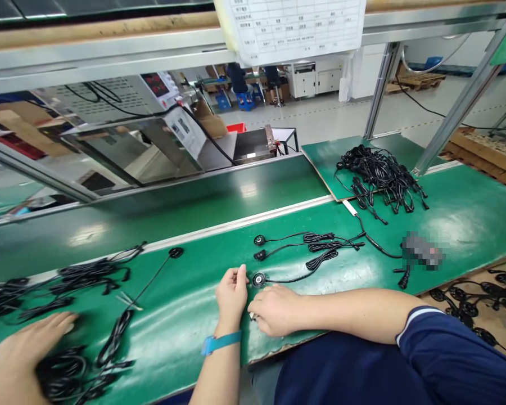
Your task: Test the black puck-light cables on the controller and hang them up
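Observation:
My left hand (pixel 231 295), with a teal band (pixel 221 342) on the wrist, rests on the green work surface with thumb and fingers closed. What it holds, if anything, is hidden. Beside its fingertips lies a black round disc-shaped cable end (pixel 258 279) with a pale centre. My right hand (pixel 275 309) is curled just below that disc, closed around a small pale piece (pixel 252 316) that I cannot make out. From the discs, black cables run right to folded cable bundles (pixel 320 244). Two more round ends, one of them a black disc (pixel 259 241), lie behind.
Another person's hand (pixel 34 343) is at the left, over coiled black cables (pixel 63 371). A cable pile (pixel 377 171) sits on a raised green board (pixel 320 157). A blurred-out object (pixel 424 250) lies at right. Thin pale strips (pixel 129 302) lie at left. A metal frame (pixel 185 48) crosses above.

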The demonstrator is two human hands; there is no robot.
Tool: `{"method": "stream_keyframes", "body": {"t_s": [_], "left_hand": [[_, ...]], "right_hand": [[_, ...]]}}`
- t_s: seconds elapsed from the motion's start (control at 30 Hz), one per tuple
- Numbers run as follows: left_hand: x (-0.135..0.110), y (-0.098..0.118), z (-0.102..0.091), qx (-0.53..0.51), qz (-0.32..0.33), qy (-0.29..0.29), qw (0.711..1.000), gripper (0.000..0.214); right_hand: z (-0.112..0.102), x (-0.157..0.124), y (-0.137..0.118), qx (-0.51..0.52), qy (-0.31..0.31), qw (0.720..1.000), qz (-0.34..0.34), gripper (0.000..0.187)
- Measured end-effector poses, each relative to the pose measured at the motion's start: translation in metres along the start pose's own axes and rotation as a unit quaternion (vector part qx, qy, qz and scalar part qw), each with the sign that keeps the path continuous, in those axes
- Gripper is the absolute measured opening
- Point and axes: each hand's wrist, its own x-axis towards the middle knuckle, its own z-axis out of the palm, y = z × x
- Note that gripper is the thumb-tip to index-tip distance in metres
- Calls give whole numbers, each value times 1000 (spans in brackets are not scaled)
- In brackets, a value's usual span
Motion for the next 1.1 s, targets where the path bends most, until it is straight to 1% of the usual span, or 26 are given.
{"method": "stream_keyframes", "body": {"t_s": [0.17,0.37,0.53,0.67,0.73,0.87,0.93,1.0,1.1], "left_hand": [[-1,0,0,-12,2,-1,1000,41],[0,2,-1,-5,2,-1,1000,41],[1,0,0,-3,-4,-2,1000,43],[1,-1,1,-7,-11,4,1000,46],[1,-2,1,-8,-11,5,1000,47],[1,-2,0,-8,0,0,1000,48],[2,-2,-1,-9,-1,0,1000,49],[2,-2,-1,-9,-3,1,1000,50],[3,-2,-2,-3,-1,4,1000,52]], "right_hand": [[0,0,1,-29,3,1000,4,23],[-1,-2,1,-31,2,999,-15,17],[5,-1,2,-50,14,998,19,25],[12,1,5,-62,8,998,-10,25],[13,2,7,-58,-3,998,-14,25],[8,4,6,-61,-22,998,14,26],[2,5,3,-71,-33,997,15,26],[-4,6,0,-84,-53,995,7,23],[-15,4,-3,-100,-74,991,-39,20]]}}
